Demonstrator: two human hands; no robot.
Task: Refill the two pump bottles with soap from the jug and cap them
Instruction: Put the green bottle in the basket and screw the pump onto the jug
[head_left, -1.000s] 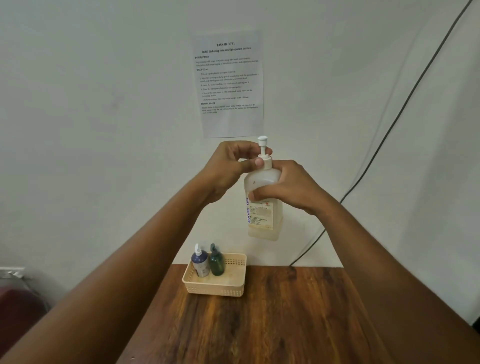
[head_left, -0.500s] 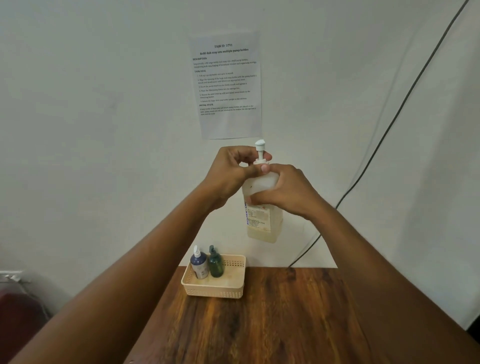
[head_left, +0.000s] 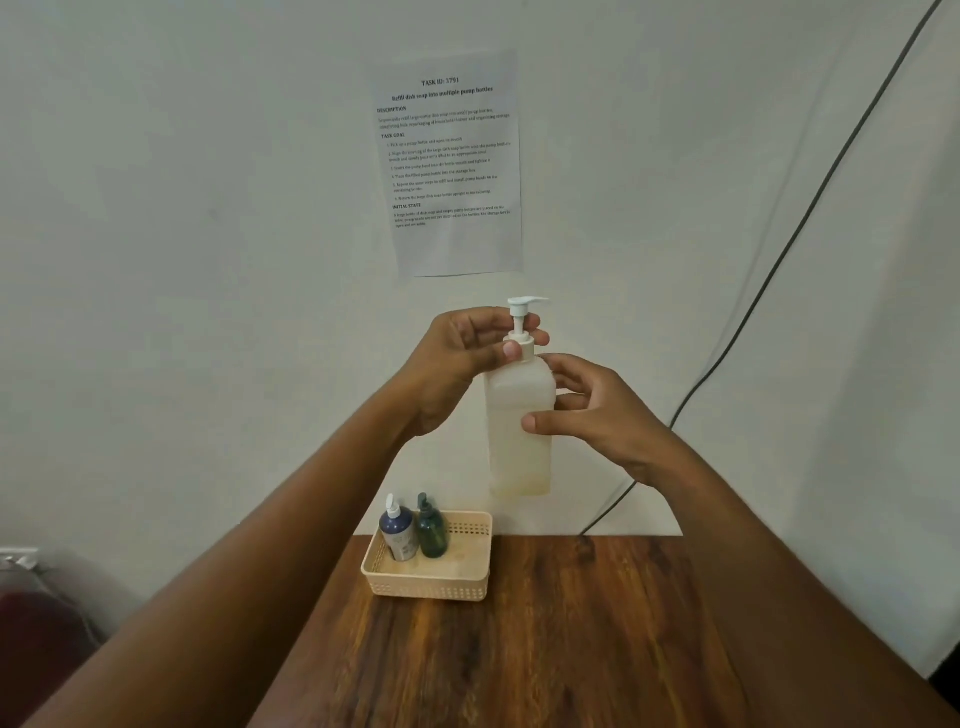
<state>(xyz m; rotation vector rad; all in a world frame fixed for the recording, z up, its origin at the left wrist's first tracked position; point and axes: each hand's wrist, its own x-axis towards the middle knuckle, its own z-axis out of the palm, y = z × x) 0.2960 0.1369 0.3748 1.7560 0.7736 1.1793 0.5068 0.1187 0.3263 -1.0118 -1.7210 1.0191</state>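
Note:
I hold the soap jug (head_left: 519, 441), a tall translucent bottle with a white pump head (head_left: 521, 312), upright in the air above the table's far edge. My left hand (head_left: 462, 358) pinches the pump collar at the jug's neck. My right hand (head_left: 597, 415) holds the jug's body, thumb on the front and fingers round the right side. Two small pump bottles stand in a beige basket (head_left: 431, 584) below: a blue bottle (head_left: 397, 535) with a white pump and a green bottle (head_left: 431, 532) with a dark pump, both capped.
The brown wooden table (head_left: 571, 649) stands against a white wall. A printed task sheet (head_left: 452, 161) hangs on the wall above the jug. A black cable (head_left: 779, 234) runs down the wall at the right. A dark red object (head_left: 31, 623) sits at the lower left.
The jug has turned: its label no longer faces me and the pump nozzle now points right. My right hand slid from the jug's shoulder down to its side, with a looser grasp.

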